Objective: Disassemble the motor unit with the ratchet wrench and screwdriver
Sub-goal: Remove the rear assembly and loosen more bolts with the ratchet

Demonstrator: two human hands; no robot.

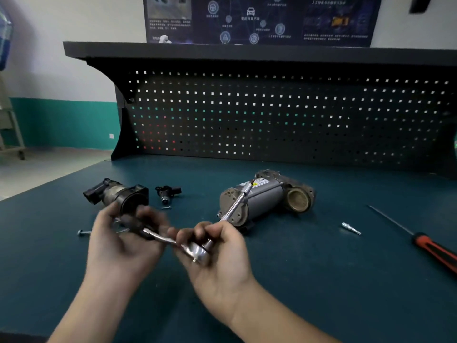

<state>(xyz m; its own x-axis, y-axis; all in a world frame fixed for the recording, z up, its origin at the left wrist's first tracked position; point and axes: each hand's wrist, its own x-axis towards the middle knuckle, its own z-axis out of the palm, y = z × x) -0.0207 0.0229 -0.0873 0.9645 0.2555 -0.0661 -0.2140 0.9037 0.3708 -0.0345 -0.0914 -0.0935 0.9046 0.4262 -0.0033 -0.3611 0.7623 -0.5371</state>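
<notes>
I hold a chrome ratchet wrench (197, 252) above the bench in both hands. My left hand (123, 240) grips its dark handle, blurred. My right hand (217, 253) cups the round ratchet head, fingers curled round it. A long chrome extension bar (236, 206) runs up and right from the head, its tip in front of the grey motor unit (267, 198), which lies on its side at the bench's middle. A red-and-black screwdriver (430, 246) lies at the right.
A removed black housing part (116, 194) and a small black connector piece (167, 191) lie at the left, with a loose bolt (84, 232) and a small screw (166, 207). A chrome bit (351, 228) lies right of the motor. A perforated back panel (272, 115) stands behind.
</notes>
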